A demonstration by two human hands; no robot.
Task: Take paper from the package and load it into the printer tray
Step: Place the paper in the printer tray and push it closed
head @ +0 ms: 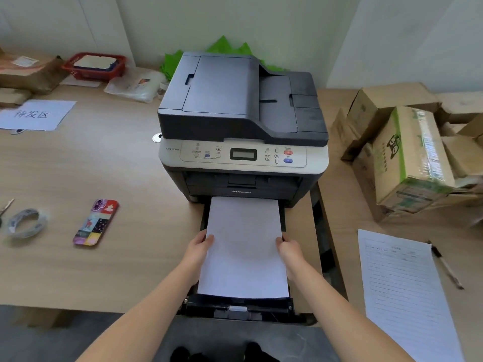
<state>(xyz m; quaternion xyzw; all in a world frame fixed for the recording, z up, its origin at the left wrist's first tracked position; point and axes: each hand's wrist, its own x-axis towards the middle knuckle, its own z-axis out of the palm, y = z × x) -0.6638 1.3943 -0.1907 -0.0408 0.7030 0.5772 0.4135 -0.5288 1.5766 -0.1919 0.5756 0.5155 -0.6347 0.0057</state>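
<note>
The table [104, 165] fills the frame's middle, with the printer [241, 121] at upper centre. Its tray [237, 308] is pulled out toward lower centre. The paper [244, 246] lies in the tray. The left hand [200, 248] and right hand [288, 249] each grip one side edge, fingers closed on the stack.

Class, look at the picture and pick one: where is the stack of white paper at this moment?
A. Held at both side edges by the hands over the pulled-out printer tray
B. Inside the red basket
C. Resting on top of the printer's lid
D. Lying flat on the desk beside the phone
A: the left hand and right hand grip the side edges of the paper stack, which lies over the pulled-out tray in front of the printer.
</note>
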